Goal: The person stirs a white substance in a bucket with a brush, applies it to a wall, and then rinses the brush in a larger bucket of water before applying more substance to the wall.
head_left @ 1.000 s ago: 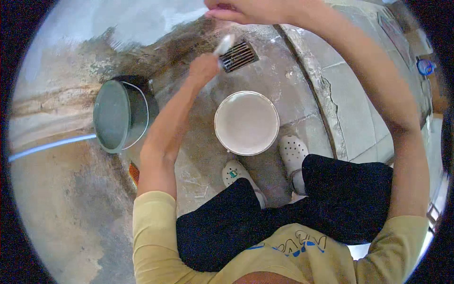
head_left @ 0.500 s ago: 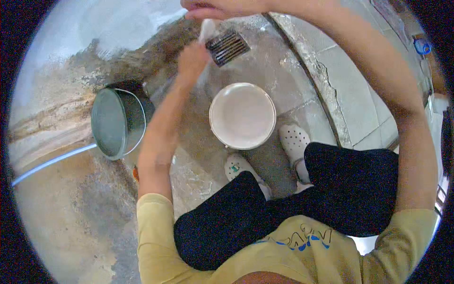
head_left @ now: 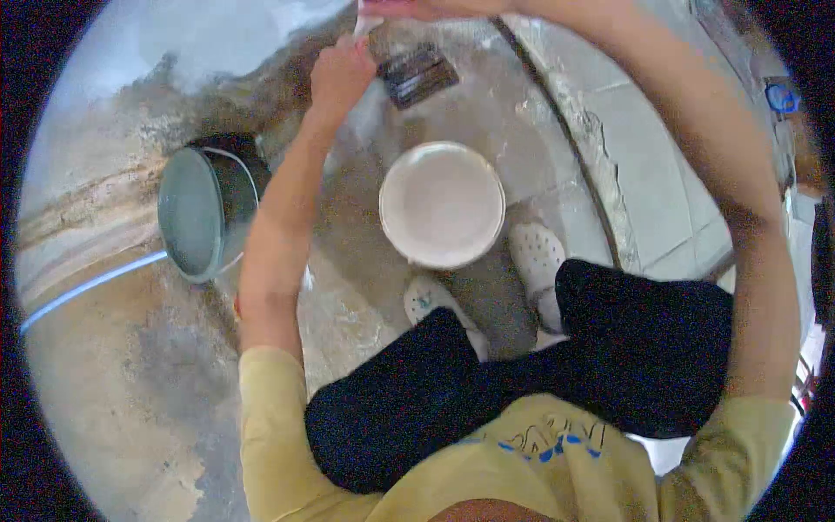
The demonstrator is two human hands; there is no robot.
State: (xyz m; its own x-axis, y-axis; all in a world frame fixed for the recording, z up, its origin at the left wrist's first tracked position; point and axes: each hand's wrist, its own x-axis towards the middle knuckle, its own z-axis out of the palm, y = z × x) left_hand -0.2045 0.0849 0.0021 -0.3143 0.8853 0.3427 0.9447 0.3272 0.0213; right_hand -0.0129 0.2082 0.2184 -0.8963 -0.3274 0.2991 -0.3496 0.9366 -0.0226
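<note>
Both my arms reach to the top of the view, beyond the floor drain. My left hand (head_left: 344, 76) is closed round the lower end of a small whitish item (head_left: 366, 23), too blurred to name. My right hand (head_left: 402, 8) is at the top edge against the item's upper end, partly cut off, and its fingers are smeared. Below my hands, the dark metal drain grate (head_left: 419, 76) lies in the floor. A round white bucket (head_left: 442, 205) with pale contents stands in front of my feet.
A dark green bucket (head_left: 190, 214) with a wire handle stands at the left, a light blue hose (head_left: 94, 290) beside it. White clogs (head_left: 537, 252) are near the white bucket. A raised tiled ledge (head_left: 648, 165) runs along the right, with a blue object (head_left: 783, 98) beyond.
Both hands and the whitish item have shifted slightly up and left. The buckets and drain also sit a little further left and higher in view.
</note>
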